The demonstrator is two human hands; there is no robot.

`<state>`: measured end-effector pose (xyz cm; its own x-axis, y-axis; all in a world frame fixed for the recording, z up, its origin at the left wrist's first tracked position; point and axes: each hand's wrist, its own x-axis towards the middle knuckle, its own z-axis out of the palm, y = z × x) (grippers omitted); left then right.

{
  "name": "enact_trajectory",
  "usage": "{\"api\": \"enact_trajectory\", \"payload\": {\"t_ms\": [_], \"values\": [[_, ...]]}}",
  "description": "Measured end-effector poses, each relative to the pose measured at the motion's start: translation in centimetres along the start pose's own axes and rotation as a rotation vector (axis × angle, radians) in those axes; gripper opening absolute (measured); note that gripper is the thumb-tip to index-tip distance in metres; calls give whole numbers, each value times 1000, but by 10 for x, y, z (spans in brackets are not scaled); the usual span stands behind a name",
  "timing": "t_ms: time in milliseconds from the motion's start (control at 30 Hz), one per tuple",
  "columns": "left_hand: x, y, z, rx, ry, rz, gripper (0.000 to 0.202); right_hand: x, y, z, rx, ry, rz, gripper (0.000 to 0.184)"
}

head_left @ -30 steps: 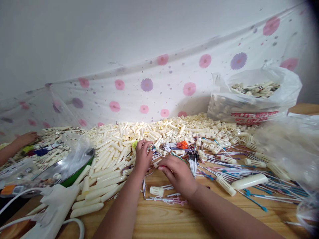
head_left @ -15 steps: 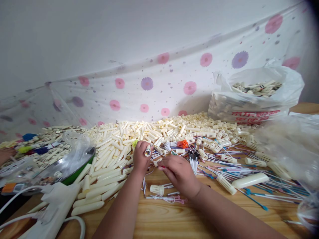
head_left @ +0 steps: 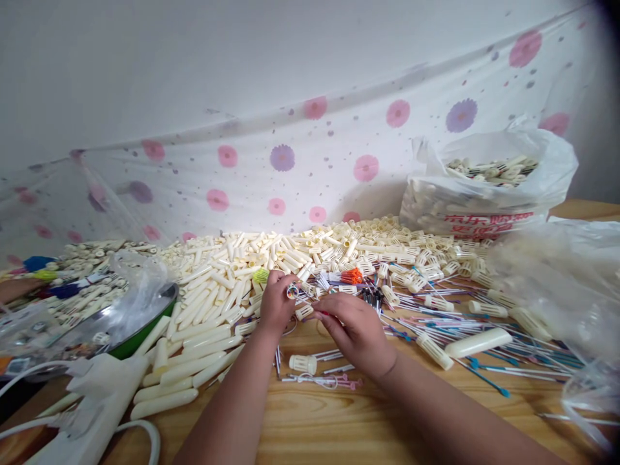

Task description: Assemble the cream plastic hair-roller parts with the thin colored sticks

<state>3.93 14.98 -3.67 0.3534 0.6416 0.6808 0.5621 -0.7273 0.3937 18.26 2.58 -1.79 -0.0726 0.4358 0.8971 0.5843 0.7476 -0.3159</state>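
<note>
My left hand (head_left: 278, 302) is closed around a cream tube (head_left: 292, 291), whose near end shows coloured bits inside. The rest of the tube is hidden by my fingers. Just to its right, my right hand (head_left: 356, 329) pinches thumb and forefinger together at a small cream slotted cap (head_left: 304, 312). Cap and tube are close to each other but apart. Below the hands lie another slotted cap (head_left: 303, 364) and a few thin white sticks with pink ends (head_left: 346, 382). A bundle with orange tips (head_left: 352, 276) rests behind my right hand.
Cream tubes (head_left: 213, 332) and slotted pieces pile along the wall. Thin sticks (head_left: 465, 336) with blue ends spread at right, below a filled plastic bag (head_left: 477, 203). At left are a green-rimmed bowl (head_left: 145, 332), a white power strip (head_left: 99, 400) and another person's arm (head_left: 19, 289).
The view has shifted slightly. The slotted cap at my right fingertips now shows more plainly beside the tube, and my right hand has turned a little. The left hand keeps its hold.
</note>
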Motion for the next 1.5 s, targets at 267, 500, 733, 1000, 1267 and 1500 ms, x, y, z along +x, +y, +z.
{"api": "enact_trajectory", "payload": {"t_ms": [267,500,733,1000,1267,1500], "values": [[0,4,-3,2,-21,16,16,-2,4,1,-90,-67,-31,13],[1,6,-2,17,-24,7,15,0,-4,-3,-220,-129,-134,14],[0,6,-3,6,-40,28,15,-2,-1,0,-201,-106,-88,14],[0,9,-3,5,-72,34,13,-2,1,1,-194,-92,-101,12],[0,11,-3,2,-73,41,12,-2,-2,1,-181,-121,-92,14],[1,11,-3,7,-76,62,15,0,-4,1,-214,-155,-62,19]]}}
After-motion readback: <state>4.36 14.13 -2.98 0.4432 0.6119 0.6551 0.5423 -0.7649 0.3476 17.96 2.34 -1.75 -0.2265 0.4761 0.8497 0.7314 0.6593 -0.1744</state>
